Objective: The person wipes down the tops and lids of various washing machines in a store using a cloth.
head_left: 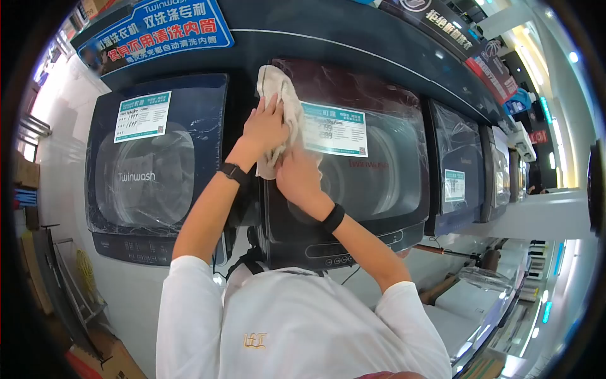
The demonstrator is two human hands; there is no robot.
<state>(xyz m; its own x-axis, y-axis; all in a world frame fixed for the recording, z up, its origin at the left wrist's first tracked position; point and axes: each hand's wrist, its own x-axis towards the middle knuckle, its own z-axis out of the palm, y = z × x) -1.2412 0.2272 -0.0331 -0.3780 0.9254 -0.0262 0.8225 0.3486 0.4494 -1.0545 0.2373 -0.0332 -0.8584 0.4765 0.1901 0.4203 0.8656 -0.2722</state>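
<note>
A beige cloth [273, 79] lies along the left edge of the dark red washing machine lid [391, 183]. My left hand [265, 128] is on the upper part of the cloth, its fingers bent over it and pressing it to the edge. Just below, my right hand [298, 179] is closed on the cloth's lower part; its fingers are slightly blurred and partly hidden. Beside the hands, a white and teal price label [334, 129] sits on the lid, which is wrapped in clear film.
A dark blue Twinwash washing machine [158, 177] stands on the left, and another film-wrapped machine [457, 158] on the right. Behind them runs a dark ledge [303, 44] with a blue sign [158, 31]. A metal stand [76, 290] is at the lower left.
</note>
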